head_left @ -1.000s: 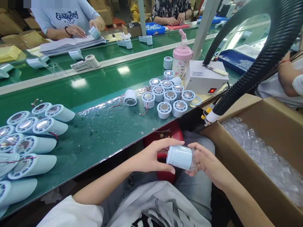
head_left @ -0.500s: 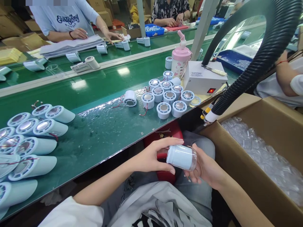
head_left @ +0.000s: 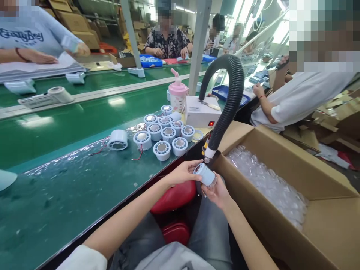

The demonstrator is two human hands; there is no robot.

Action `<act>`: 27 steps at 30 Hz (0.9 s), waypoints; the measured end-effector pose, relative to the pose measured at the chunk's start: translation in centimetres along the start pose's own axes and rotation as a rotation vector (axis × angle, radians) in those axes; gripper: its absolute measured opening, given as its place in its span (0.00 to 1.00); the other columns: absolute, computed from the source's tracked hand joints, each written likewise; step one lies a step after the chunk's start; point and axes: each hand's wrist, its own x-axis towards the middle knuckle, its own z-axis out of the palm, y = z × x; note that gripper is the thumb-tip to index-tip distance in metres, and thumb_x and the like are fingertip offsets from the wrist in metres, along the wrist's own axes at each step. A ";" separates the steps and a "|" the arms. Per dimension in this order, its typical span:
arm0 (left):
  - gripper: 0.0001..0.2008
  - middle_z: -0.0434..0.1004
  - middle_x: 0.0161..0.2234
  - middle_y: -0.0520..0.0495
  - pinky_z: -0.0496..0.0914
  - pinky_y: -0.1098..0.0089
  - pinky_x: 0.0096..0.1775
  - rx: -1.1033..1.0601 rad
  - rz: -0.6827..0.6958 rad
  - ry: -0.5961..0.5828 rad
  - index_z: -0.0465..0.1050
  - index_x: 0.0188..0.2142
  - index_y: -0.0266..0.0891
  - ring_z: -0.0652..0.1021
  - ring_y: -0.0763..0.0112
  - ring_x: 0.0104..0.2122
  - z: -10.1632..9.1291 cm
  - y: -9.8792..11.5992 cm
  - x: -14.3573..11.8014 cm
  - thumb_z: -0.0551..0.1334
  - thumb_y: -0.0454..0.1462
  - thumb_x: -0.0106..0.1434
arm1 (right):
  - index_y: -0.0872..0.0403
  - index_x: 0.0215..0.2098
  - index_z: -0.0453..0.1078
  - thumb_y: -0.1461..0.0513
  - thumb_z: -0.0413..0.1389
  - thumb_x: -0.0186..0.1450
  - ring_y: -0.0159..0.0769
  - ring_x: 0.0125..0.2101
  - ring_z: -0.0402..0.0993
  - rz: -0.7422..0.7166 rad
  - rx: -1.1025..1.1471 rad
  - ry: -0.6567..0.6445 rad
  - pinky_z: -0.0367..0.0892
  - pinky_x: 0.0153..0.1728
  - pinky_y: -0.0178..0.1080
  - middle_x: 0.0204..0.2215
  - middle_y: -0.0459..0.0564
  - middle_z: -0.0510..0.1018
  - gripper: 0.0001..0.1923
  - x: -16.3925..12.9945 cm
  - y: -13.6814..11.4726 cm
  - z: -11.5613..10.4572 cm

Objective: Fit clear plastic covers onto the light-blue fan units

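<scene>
Several pale-blue cylindrical parts (head_left: 168,134) stand clustered around the centre of the frame on the green bench (head_left: 92,195), and one more (head_left: 117,140) lies tipped to their left with a red lead trailing. Behind the cluster are a pink-lidded bottle (head_left: 177,93) and a white machine (head_left: 197,115) with a lit red switch. From it a ribbed black hose (head_left: 237,86) arches over and comes down to a nozzle (head_left: 210,153) just above the hands, crowding the space there; whether it touches anything I cannot tell. An open carton (head_left: 332,213) of clear plastic pieces (head_left: 267,187) fills the lower right, its near wall close beside the right forearm. Slightly below and right of centre, the held cylinder (head_left: 206,174) slants down to the right. The left hand (head_left: 185,173) grips its upper end between thumb and fingers; the right hand (head_left: 218,193), palm turned up, supports the lower end, where clear plastic shows.
</scene>
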 end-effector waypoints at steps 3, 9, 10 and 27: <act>0.39 0.74 0.53 0.34 0.60 0.51 0.60 0.038 0.002 -0.013 0.70 0.54 0.33 0.73 0.53 0.55 -0.4 0.5 0.8 0.77 0.37 0.42 | 0.56 0.31 0.67 0.46 0.43 0.69 0.21 0.08 0.51 -0.006 -0.004 -0.007 0.45 0.08 0.24 0.14 0.40 0.67 0.25 0.7 -0.9 0.2; 0.35 0.70 0.55 0.37 0.69 0.59 0.52 0.093 0.013 -0.024 0.68 0.51 0.38 0.75 0.59 0.51 -0.1 2.4 -3.1 0.76 0.33 0.43 | 0.58 0.34 0.70 0.50 0.34 0.73 0.24 0.08 0.60 0.095 -0.092 -0.066 0.52 0.08 0.22 0.12 0.47 0.72 0.29 -1.5 -1.6 1.9; 0.35 0.70 0.55 0.37 0.70 0.60 0.50 0.120 0.024 -0.034 0.67 0.51 0.39 0.75 0.59 0.51 0.2 2.8 -4.2 0.76 0.33 0.44 | 0.58 0.32 0.70 0.50 0.33 0.73 0.24 0.08 0.61 0.135 -0.116 -0.084 0.53 0.08 0.23 0.12 0.48 0.72 0.31 -2.3 -1.6 2.3; 0.31 0.73 0.46 0.44 0.74 0.67 0.40 0.085 -0.071 0.063 0.65 0.56 0.43 0.77 0.65 0.41 4.4 5.9 -12.6 0.70 0.37 0.55 | 0.31 0.62 0.57 0.63 0.63 0.62 0.44 0.63 0.57 -0.966 -1.083 -0.378 0.59 0.61 0.50 0.64 0.44 0.60 0.35 -9.5 -0.9 2.3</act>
